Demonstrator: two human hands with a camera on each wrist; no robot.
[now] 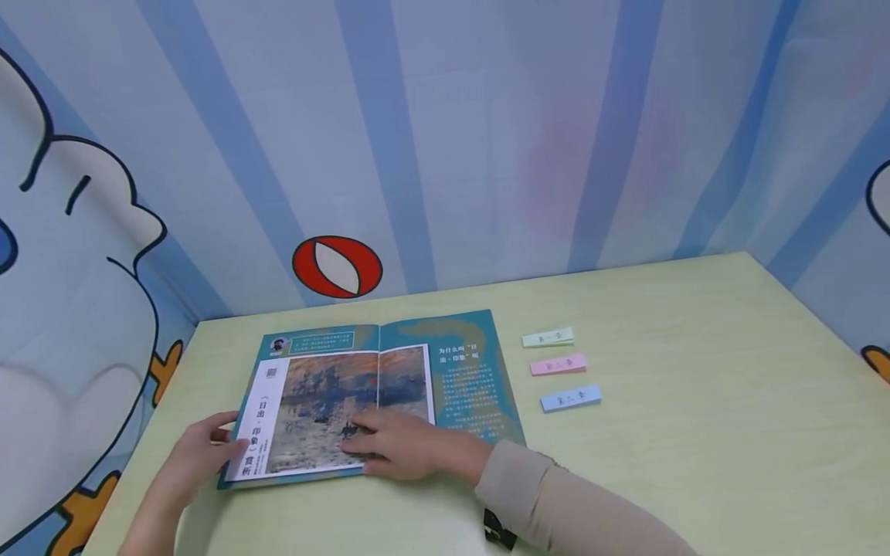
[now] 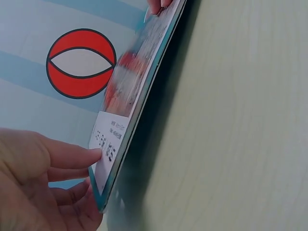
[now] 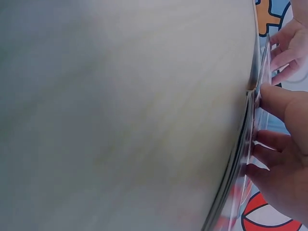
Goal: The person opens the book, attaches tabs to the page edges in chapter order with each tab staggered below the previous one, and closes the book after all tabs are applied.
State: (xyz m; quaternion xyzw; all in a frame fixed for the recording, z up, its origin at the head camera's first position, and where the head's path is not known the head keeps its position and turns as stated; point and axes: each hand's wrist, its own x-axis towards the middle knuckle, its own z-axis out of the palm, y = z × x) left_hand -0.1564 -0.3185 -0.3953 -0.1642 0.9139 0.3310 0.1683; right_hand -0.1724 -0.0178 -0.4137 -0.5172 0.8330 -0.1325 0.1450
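An open magazine (image 1: 410, 332) lies on the table, its spread showing a painting of a harbour at sunrise. My left hand (image 1: 198, 455) holds the left edge, and in the left wrist view the thumb of that hand (image 2: 43, 173) lies on the white caption strip with other fingers beneath the page. Over the lower middle of the spread, near the fold, my right hand (image 1: 406, 444) rests on the printed picture. The fingers of the right hand (image 3: 284, 149) touch the page surface in the right wrist view. Part of the right page's lower edge is hidden by the right forearm.
Right of the magazine lie three labelled sticky-note pads: green (image 1: 548, 337), pink (image 1: 558, 364) and blue (image 1: 571, 398). A small black object (image 1: 498, 530) shows partly under the right sleeve. A striped cartoon curtain (image 1: 480, 154) stands behind the pale table (image 1: 695, 401).
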